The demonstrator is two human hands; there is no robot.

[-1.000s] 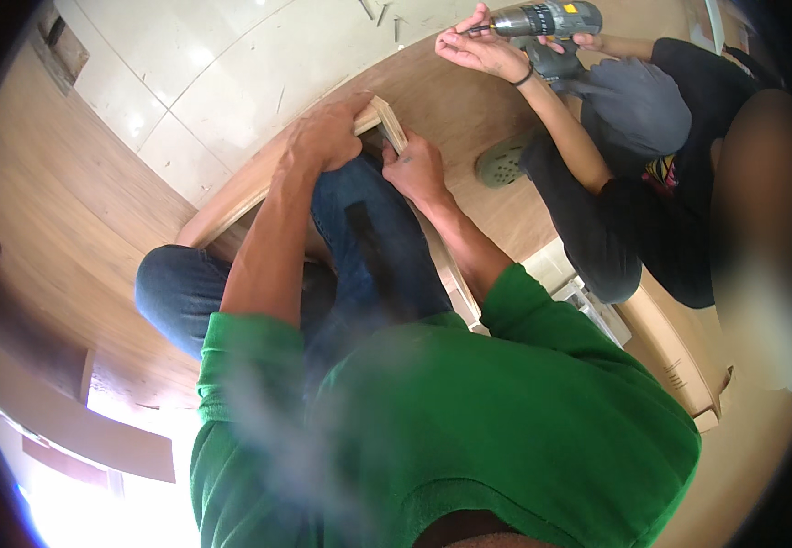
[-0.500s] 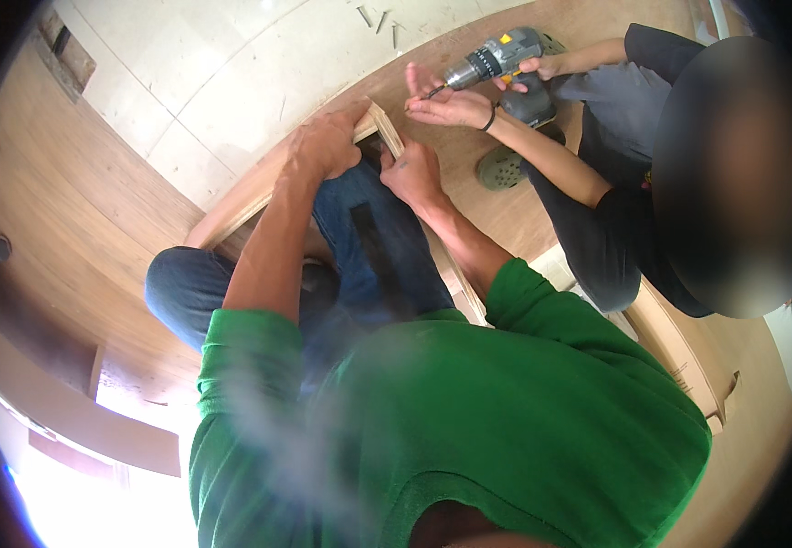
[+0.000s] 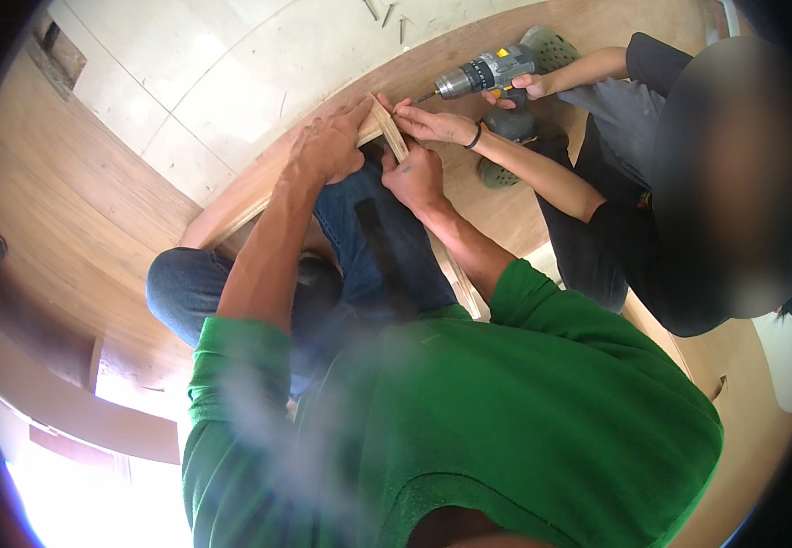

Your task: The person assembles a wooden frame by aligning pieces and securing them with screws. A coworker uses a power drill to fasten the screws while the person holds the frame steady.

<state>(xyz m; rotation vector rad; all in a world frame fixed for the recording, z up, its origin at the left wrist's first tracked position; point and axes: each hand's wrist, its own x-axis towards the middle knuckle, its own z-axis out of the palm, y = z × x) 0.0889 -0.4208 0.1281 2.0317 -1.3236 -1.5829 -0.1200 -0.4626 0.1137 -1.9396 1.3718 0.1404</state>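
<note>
Two plywood boards meet at a corner above my knees. My left hand [image 3: 327, 151] is closed over the long board [image 3: 241, 203] near that corner. My right hand [image 3: 416, 173] grips the second plywood board [image 3: 390, 131] just below the joint, its fingers partly hidden. A co-worker's hand [image 3: 437, 125] reaches to the outer face of the corner; whatever its fingertips hold is too small to make out. In the co-worker's other hand is a grey and black cordless drill [image 3: 487, 75], its bit directed toward the corner but apart from the wood.
Several loose screws [image 3: 387, 14] lie on the pale tiles [image 3: 204, 64] ahead. The co-worker crouches at the right, a green clog [image 3: 551, 47] beside the drill. Wood-look flooring [image 3: 76, 201] spreads left, with a curved-looking panel [image 3: 67, 402] at lower left.
The co-worker's free hand has moved left from the drill bit to the board corner. The drill has shifted slightly left and down. My hands keep their hold.
</note>
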